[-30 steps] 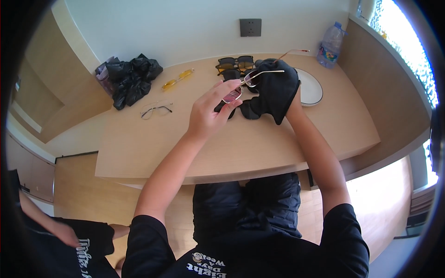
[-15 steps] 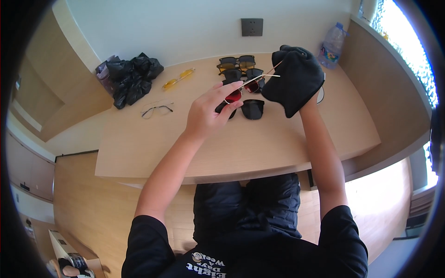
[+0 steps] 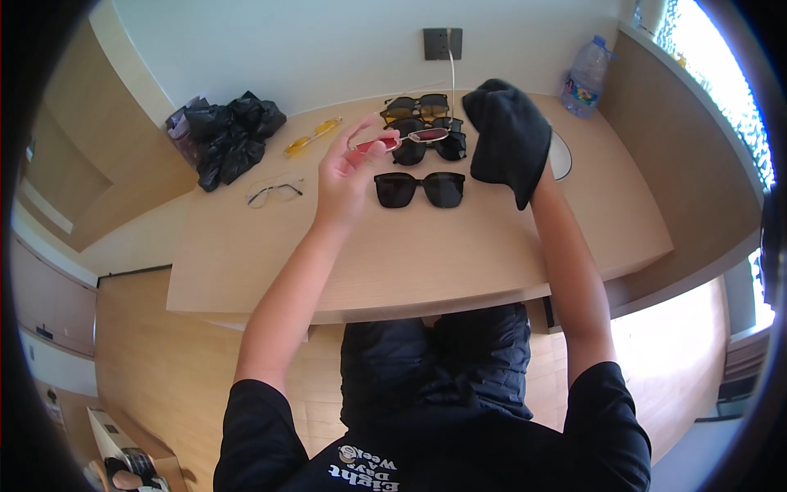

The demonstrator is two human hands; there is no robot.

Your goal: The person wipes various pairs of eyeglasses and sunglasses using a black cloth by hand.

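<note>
My left hand is raised over the desk, its thumb and fingers pinching one end of red-lensed sunglasses with a thin metal frame. One thin temple sticks up from them toward the wall. My right hand is mostly hidden under a black cloth draped over it, to the right of the red-lensed sunglasses and apart from them. Below the red pair lie large black sunglasses. Behind it, more dark sunglasses and a yellow-lensed pair lie in a column.
Clear-lensed glasses and narrow yellow glasses lie on the left of the desk. A black plastic bag sits at the back left, a plastic bottle at the back right. A white rounded object lies beside my right wrist.
The red-lensed sunglasses have turned, their temples swinging from the cloth toward the wall. My left hand has shifted slightly left, and the cloth has come away from the temples.
</note>
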